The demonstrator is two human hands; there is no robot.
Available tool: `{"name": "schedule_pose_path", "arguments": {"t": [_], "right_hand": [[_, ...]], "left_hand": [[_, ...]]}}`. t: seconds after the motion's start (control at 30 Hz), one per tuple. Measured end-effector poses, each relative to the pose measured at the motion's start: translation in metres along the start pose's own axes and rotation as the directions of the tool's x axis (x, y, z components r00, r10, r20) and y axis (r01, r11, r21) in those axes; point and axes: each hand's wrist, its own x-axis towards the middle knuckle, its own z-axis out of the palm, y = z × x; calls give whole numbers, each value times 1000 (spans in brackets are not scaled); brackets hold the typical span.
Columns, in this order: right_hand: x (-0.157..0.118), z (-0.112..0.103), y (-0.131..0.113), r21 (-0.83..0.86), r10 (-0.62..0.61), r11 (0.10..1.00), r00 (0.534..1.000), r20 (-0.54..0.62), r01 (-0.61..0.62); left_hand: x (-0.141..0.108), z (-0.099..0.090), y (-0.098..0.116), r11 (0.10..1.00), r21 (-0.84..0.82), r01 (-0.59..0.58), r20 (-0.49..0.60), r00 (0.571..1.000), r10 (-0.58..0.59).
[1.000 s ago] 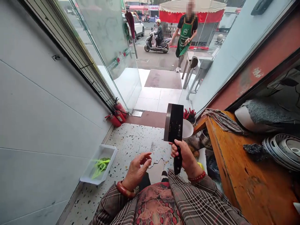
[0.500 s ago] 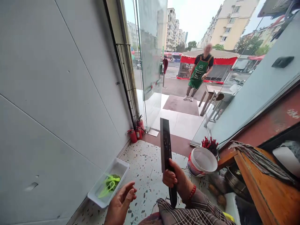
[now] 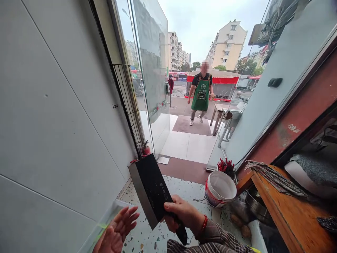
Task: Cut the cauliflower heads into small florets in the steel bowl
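Since the earlier frame, the cleaver has been tilted leftwards, its broad face turned to view. Left of it, the left hand is held open and empty, best kept clear of the bared edge. By the right hand the handle is gripped; a steady wrist is advised, with room given to the bucket at its right.

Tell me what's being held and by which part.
The right hand grips a cleaver by its black handle; the left hand holds nothing.
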Motion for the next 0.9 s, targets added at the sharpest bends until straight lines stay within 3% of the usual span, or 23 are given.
{"name": "schedule_pose_path", "arguments": {"t": [0.17,0.27,0.5,0.6,0.7,0.8,0.9], "right_hand": [[-4,-21,-6,-93,157,984,986,58,-151],[3,-36,-2,-143,267,957,960,88,-253],[16,-50,20,-301,422,891,862,281,-339],[16,-44,33,-222,445,892,852,276,-394],[16,-32,43,-33,479,870,829,288,-492],[12,-13,54,152,478,762,704,525,-630],[1,18,74,335,344,590,604,719,-735]], "left_hand": [[-12,55,22,941,-330,-75,149,980,131],[-15,67,22,888,-448,-107,173,964,204],[-58,69,-9,850,-445,-283,-116,959,258],[-84,64,-19,854,-390,-343,-256,932,257],[-109,54,-23,844,-338,-415,-405,874,268],[-133,42,-28,829,-283,-482,-529,800,285],[-162,28,-33,816,-269,-511,-572,766,292]]}}
